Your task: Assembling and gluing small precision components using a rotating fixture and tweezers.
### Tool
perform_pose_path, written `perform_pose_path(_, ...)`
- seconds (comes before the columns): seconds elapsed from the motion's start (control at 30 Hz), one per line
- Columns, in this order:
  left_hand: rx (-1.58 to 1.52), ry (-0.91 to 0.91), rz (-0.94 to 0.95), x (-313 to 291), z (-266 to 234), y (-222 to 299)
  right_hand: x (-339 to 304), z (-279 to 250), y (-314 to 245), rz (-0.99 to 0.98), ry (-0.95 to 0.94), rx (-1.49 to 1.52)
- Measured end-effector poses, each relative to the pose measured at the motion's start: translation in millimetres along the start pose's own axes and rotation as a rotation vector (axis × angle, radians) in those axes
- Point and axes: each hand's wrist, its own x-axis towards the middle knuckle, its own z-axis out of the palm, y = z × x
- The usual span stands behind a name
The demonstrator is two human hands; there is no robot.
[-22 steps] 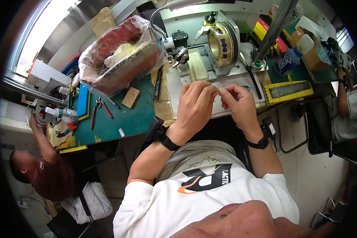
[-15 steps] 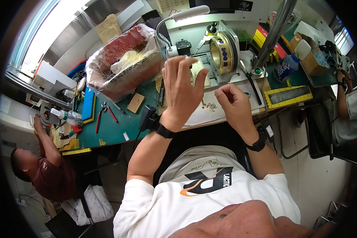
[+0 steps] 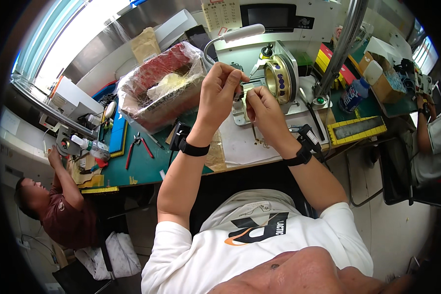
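Both hands are raised side by side in front of a machine with a gold-coloured ring wheel [image 3: 282,85] bearing dark oval marks. My left hand [image 3: 216,95] is closed, thumb against the bent index finger. Close to it, my right hand [image 3: 267,110] is pinched shut with its fingers curled. What either pinch holds is too small or hidden to make out. Below the right hand a thin brownish piece [image 3: 254,131] shows against white paper [image 3: 242,149]; whether it hangs or lies there I cannot tell. The right hand partly covers the machine's light metal base [image 3: 240,117].
Left of my hands stands a plastic-lined box [image 3: 157,108]. Red-handled pliers [image 3: 138,149] lie on the green bench. A white lamp [image 3: 242,33] arches above. To the right are a metal post [image 3: 345,44], a blue bottle [image 3: 354,95] and a yellow-edged block [image 3: 357,130]. A co-worker [image 3: 66,208] sits at left.
My left hand has gone from open, fingers spread, to a closed pinch. The right hand has moved left and up, bringing the two hands close together before the machine. The view has shifted slightly.
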Motion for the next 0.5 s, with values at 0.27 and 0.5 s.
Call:
perform_pose_path(0.27,0.444,0.04,0.136,-4,-9,0,18,8,3,0.009,0.06,0.067)
perform_pose_path(0.5,0.645,-0.038,0.297,-6,-11,13,21,7,3,-0.035,0.081,-0.003)
